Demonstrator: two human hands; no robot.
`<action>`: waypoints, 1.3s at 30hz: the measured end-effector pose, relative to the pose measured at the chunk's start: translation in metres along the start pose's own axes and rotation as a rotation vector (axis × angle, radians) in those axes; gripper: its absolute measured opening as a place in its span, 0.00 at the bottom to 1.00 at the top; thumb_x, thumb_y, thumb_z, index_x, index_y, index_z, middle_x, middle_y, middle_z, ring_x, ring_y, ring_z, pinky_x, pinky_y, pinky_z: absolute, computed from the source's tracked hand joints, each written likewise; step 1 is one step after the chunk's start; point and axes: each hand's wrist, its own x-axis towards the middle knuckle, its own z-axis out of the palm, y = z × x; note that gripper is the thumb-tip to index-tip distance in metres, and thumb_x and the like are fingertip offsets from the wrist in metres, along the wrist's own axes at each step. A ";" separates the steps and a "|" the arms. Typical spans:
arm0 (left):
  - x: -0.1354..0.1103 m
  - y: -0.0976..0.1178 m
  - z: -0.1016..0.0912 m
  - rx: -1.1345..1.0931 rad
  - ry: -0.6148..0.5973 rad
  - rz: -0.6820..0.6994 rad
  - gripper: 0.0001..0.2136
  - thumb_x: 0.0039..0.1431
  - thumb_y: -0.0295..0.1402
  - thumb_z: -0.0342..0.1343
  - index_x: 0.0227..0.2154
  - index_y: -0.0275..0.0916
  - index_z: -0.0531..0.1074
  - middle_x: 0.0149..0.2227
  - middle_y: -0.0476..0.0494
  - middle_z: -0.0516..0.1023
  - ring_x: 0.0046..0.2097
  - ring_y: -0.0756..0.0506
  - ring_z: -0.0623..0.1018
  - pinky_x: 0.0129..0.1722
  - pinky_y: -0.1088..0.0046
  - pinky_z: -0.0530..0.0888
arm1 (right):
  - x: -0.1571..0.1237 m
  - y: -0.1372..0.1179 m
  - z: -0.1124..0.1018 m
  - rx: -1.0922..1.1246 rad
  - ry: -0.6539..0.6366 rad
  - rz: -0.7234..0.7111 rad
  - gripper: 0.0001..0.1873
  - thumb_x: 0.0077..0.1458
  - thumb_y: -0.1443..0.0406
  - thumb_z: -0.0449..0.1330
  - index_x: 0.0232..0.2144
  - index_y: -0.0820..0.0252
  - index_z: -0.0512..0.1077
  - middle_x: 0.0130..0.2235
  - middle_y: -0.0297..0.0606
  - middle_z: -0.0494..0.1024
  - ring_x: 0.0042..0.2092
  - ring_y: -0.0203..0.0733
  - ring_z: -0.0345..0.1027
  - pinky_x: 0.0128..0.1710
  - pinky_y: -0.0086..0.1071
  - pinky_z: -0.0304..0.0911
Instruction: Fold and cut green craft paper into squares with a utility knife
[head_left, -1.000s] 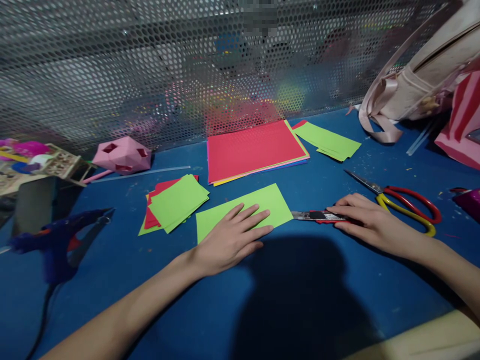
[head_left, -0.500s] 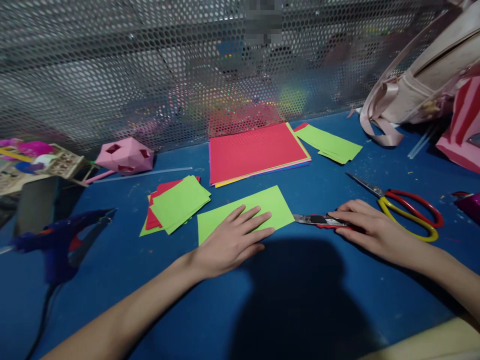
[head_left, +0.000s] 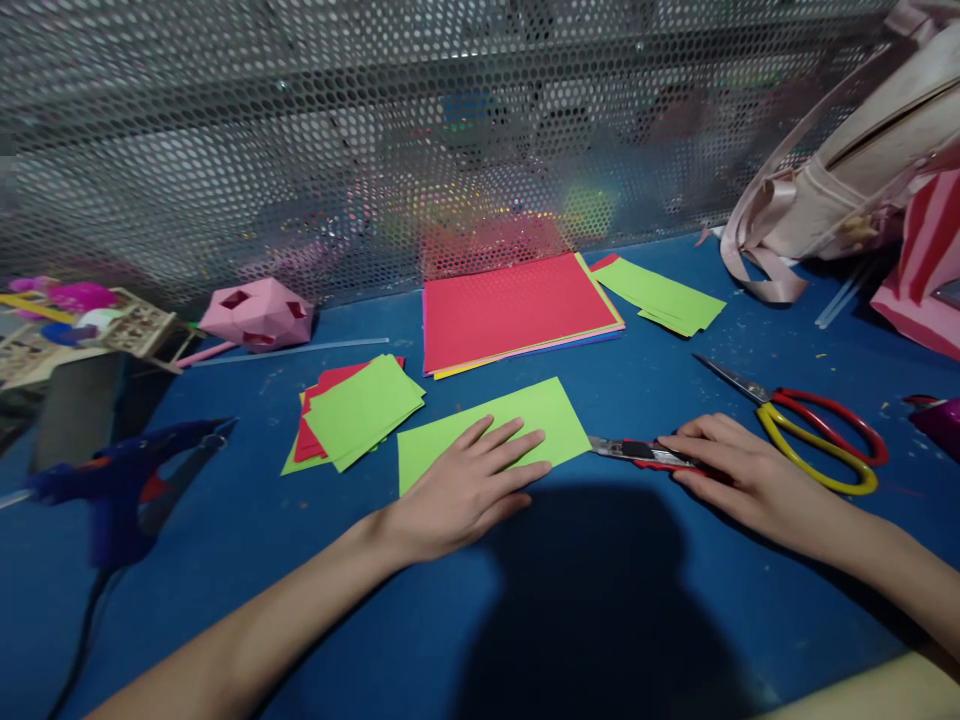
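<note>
My left hand (head_left: 465, 485) lies flat with fingers stretched out on a green paper sheet (head_left: 547, 415) on the blue table (head_left: 600, 600). My right hand (head_left: 739, 470) rests over a red utility knife (head_left: 637, 452) lying on the table, fingers laid along its handle. The knife's metal tip points left, close to the sheet's right edge.
Red-and-yellow scissors (head_left: 814, 430) lie right of the knife. A stack of coloured paper (head_left: 517, 310) and green cut pieces (head_left: 664, 295) sit behind; small green and red squares (head_left: 356, 410) lie left. A blue glue gun (head_left: 127, 480), pink paper shape (head_left: 251, 315), bag (head_left: 840, 180) and mesh wall (head_left: 300, 130) surround.
Both hands keep their places on the sheet and the knife. The view has tilted slightly, so everything sits a little lower in the picture.
</note>
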 end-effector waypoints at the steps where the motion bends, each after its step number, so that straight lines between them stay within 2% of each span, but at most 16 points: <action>1: 0.000 0.000 0.000 -0.001 -0.002 -0.002 0.18 0.70 0.38 0.45 0.59 0.46 0.65 0.65 0.43 0.63 0.67 0.38 0.61 0.63 0.48 0.60 | -0.001 -0.002 0.000 -0.004 0.003 -0.005 0.18 0.64 0.61 0.53 0.55 0.53 0.70 0.45 0.44 0.74 0.47 0.46 0.69 0.44 0.39 0.68; 8: 0.001 -0.001 0.001 -0.001 -0.036 -0.005 0.18 0.71 0.40 0.44 0.60 0.47 0.64 0.66 0.45 0.61 0.67 0.37 0.60 0.64 0.49 0.60 | -0.010 -0.016 0.005 -0.082 0.078 -0.027 0.19 0.65 0.64 0.52 0.56 0.58 0.69 0.46 0.47 0.74 0.46 0.46 0.69 0.46 0.41 0.68; 13: 0.000 -0.002 0.004 -0.004 -0.030 -0.017 0.19 0.70 0.41 0.44 0.60 0.48 0.64 0.66 0.46 0.61 0.67 0.37 0.60 0.64 0.49 0.58 | -0.011 -0.017 0.009 -0.104 0.081 -0.041 0.18 0.66 0.65 0.51 0.56 0.62 0.69 0.46 0.48 0.73 0.46 0.46 0.68 0.45 0.41 0.68; 22: 0.000 -0.003 0.005 -0.007 -0.014 -0.005 0.18 0.71 0.40 0.43 0.60 0.47 0.64 0.66 0.46 0.61 0.67 0.36 0.61 0.63 0.48 0.59 | -0.006 -0.018 0.007 -0.085 0.114 -0.074 0.18 0.64 0.66 0.53 0.54 0.61 0.71 0.44 0.46 0.74 0.43 0.44 0.69 0.42 0.37 0.69; 39: -0.001 -0.002 0.004 -0.027 -0.043 -0.026 0.19 0.70 0.41 0.44 0.60 0.48 0.64 0.66 0.46 0.61 0.67 0.36 0.59 0.62 0.46 0.60 | -0.005 -0.021 0.007 -0.055 0.072 -0.035 0.18 0.65 0.64 0.52 0.54 0.59 0.71 0.45 0.47 0.75 0.45 0.45 0.70 0.45 0.40 0.69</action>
